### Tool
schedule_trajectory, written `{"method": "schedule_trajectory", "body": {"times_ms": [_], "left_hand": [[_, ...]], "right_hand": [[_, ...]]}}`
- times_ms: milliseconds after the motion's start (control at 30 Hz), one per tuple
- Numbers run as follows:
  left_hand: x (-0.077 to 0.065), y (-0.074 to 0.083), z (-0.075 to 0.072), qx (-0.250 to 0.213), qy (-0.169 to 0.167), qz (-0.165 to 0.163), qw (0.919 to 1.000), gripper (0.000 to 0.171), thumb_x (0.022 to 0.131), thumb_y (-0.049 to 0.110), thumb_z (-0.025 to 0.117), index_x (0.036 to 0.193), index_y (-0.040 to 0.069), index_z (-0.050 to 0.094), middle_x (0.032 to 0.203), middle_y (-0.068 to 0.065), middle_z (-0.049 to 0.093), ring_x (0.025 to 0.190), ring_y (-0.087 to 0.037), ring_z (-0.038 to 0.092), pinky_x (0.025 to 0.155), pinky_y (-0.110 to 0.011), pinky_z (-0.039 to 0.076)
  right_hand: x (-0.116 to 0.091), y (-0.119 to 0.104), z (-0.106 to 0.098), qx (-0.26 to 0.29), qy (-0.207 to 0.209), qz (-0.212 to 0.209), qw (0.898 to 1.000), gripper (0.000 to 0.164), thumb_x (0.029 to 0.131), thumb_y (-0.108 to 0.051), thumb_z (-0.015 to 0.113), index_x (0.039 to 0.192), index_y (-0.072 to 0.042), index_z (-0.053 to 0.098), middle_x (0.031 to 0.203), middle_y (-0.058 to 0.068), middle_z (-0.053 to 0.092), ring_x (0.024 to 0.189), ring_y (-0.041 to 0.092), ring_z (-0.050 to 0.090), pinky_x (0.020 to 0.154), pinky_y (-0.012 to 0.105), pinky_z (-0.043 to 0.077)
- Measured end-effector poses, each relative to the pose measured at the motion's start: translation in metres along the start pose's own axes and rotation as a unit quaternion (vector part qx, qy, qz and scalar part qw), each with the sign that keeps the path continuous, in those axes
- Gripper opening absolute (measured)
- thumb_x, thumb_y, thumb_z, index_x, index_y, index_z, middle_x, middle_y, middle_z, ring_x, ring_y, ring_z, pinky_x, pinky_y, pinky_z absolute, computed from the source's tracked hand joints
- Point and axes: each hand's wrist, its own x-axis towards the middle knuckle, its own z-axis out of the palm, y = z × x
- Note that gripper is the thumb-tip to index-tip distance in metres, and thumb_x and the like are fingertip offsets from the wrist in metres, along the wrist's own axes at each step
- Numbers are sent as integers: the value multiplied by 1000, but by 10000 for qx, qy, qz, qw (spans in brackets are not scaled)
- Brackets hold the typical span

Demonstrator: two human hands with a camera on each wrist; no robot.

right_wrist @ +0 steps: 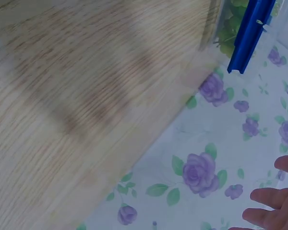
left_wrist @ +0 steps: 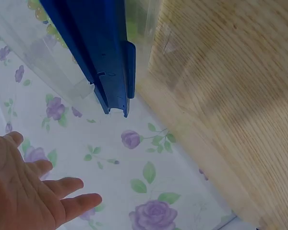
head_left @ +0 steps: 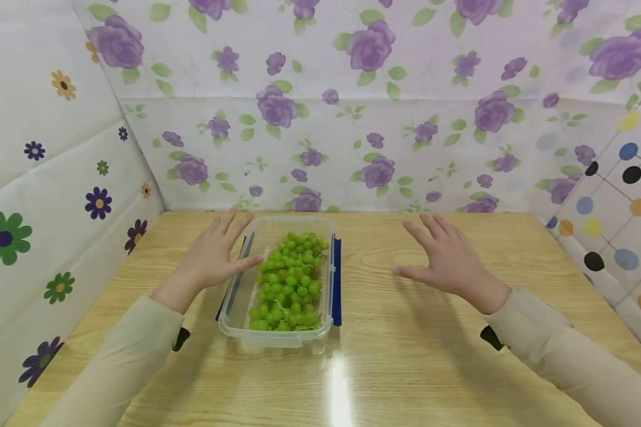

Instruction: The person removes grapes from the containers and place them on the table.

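Note:
A clear plastic food container stands on the wooden table, left of the middle, with blue side clips hanging down along its long sides. Inside lie bunches of green grapes. My left hand is spread over the container's left side, its thumb overlapping the grapes in the head view. Its palm and fingers show at the lower left of the left wrist view, apart from the blue clip. Off to the container's right, my right hand hovers above the table with fingers spread, holding nothing.
The wooden table runs back to a cloth wall with purple roses. A flowered cloth borders the left side, and a dotted cloth the right.

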Motion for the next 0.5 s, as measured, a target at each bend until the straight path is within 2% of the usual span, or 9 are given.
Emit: {"method": "schedule_trajectory", "body": {"times_ms": [200,500], "left_hand": [[0,-1,1,-145,85,85,9998,87,88,65,49,154,31,3,160,-14,1,141,-46,14,103,-69,25],[1,-6,2,-228,369,150,9989,85,89,61,52,154,29,8,159,-16,7,140,-46,19,97,-69,31]], "right_hand": [[3,-4,-4,151,352,-6,9993,88,76,-57,71,142,-7,44,139,27,44,127,45,40,99,60,37],[7,-10,-5,474,254,138,9985,85,77,-50,74,142,-5,43,138,26,45,123,44,44,92,60,43]]}}
